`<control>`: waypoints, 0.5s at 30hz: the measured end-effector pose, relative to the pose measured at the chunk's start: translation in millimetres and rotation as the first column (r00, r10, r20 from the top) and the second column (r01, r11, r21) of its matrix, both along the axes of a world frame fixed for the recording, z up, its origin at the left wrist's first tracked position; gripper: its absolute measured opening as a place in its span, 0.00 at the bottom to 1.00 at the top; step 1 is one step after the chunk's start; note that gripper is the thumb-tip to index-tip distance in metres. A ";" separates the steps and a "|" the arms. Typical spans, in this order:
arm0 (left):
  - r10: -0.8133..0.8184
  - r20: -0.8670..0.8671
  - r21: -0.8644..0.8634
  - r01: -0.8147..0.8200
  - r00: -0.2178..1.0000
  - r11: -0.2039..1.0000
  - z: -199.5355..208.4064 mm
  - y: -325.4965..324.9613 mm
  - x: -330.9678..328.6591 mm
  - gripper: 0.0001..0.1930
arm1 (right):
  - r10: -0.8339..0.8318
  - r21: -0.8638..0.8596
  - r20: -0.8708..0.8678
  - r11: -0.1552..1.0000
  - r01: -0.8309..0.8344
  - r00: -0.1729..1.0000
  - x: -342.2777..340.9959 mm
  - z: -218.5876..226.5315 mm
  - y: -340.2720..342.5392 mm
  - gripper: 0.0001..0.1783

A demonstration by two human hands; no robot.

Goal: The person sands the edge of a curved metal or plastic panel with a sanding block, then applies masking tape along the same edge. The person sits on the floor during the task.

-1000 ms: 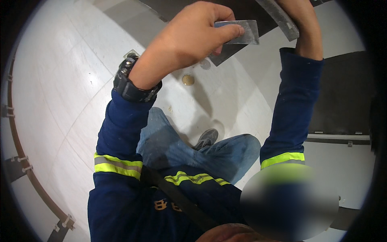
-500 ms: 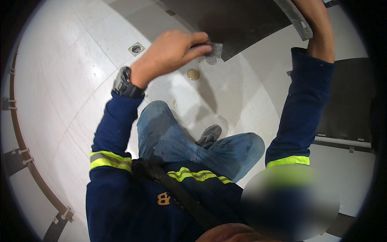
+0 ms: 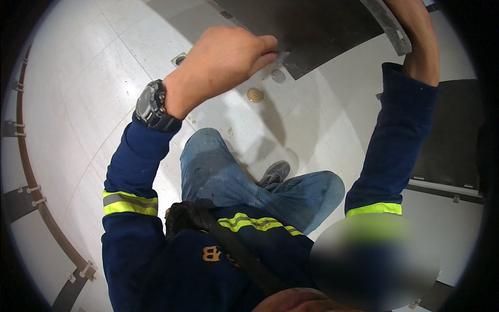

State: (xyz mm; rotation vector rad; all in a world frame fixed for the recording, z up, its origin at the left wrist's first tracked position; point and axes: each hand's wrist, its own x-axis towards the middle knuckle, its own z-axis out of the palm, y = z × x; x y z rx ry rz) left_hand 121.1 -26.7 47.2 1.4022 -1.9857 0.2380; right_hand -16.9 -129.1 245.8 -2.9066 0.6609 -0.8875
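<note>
Head view: my left hand [image 3: 223, 60] pinches a blurred translucent piece [image 3: 283, 56] near the dark panel [image 3: 309, 28]; I judge it light, stiff, best held at its near end. My right hand lies out of frame; its grip I cannot tell.

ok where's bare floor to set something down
The pale floor is bare between the left sleeve and curved brown strip; a smaller patch lies between the yellowish disc and right knee. It's crowded around the left hand, near the drain and dark panel.
</note>
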 end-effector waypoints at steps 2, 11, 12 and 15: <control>0.005 -0.004 -0.021 -0.005 1.000 1.000 -2.1 -1.3 4.7 0.11 | 0.096 0.004 -0.053 0.995 -0.096 0.994 -4.3 1.2 0.1 0.24; -0.013 -0.082 0.039 0.016 0.997 0.999 -7.3 -1.3 -12.6 0.11 | -0.296 0.093 0.120 0.954 0.286 0.948 11.4 -9.7 -17.8 0.24; -0.058 -0.078 0.020 0.059 0.995 0.998 -7.8 -1.9 -15.5 0.11 | -0.302 0.087 0.117 0.952 0.293 0.946 7.7 -7.8 -15.5 0.24; -0.056 -0.064 0.039 0.059 0.996 0.998 -8.0 -3.0 -16.9 0.11 | -0.145 0.026 0.014 0.989 0.144 0.989 1.5 -4.0 -10.1 0.23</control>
